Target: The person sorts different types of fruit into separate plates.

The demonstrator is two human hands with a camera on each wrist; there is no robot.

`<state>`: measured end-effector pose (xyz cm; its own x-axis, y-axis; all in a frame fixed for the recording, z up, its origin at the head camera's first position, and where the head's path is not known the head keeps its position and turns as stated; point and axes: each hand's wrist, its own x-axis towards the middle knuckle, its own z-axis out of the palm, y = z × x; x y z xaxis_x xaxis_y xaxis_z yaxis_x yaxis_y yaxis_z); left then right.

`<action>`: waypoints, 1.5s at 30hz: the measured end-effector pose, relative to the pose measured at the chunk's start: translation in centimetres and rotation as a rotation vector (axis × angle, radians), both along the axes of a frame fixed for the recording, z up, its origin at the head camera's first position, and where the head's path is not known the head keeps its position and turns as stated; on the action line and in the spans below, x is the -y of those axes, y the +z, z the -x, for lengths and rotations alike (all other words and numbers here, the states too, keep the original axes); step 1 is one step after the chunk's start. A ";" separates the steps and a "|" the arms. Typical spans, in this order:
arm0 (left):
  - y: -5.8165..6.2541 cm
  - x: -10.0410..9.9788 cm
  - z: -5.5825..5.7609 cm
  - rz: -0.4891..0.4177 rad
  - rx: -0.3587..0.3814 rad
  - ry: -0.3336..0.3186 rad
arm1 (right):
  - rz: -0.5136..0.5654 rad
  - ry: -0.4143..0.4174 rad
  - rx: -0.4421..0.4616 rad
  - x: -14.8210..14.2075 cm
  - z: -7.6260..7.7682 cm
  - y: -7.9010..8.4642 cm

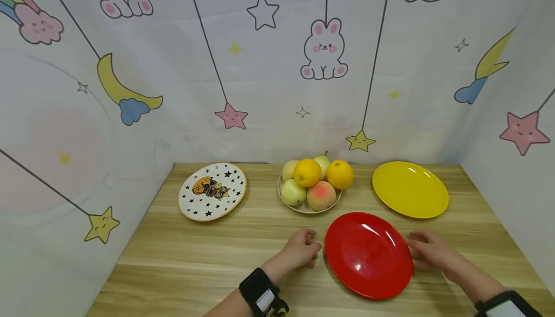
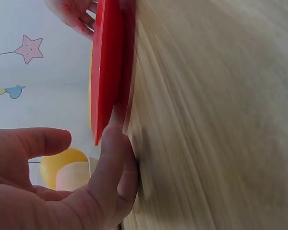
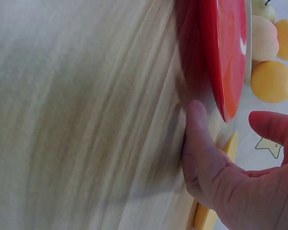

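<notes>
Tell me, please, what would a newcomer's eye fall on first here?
Probably the glossy red plate, low in the head view, between the left fingers and the right fingers. Behind it, somewhat to the left, the bowl heaped with fruit also stands out, and the bright yellow plate lies at the back right of the table.

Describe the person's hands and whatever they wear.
The left hand and right hand are gloveless; no sleeves show. The left wrist band is black with a white label. The right wrist band, cut off by the frame, is black with a pale panel.
</notes>
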<state>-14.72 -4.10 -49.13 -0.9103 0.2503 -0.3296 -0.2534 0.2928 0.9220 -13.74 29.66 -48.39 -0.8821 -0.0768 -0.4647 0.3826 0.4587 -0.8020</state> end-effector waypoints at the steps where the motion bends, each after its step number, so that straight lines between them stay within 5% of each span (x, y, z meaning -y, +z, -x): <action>1: 0.0 -0.1 0.0 -0.009 0.010 0.008 | 0.026 -0.013 0.012 0.0 -0.1 -0.1; 15: 0.1 -1.6 0.0 -0.043 0.036 0.044 | 0.210 -0.027 0.034 0.5 -0.8 -0.2; 30: -0.6 -2.4 0.0 -0.044 0.013 0.030 | 0.177 -0.051 -0.023 1.6 -1.2 -0.8; 45: -0.6 0.6 0.1 0.022 0.005 0.032 | 0.098 -0.071 -0.006 5.2 -0.6 -0.7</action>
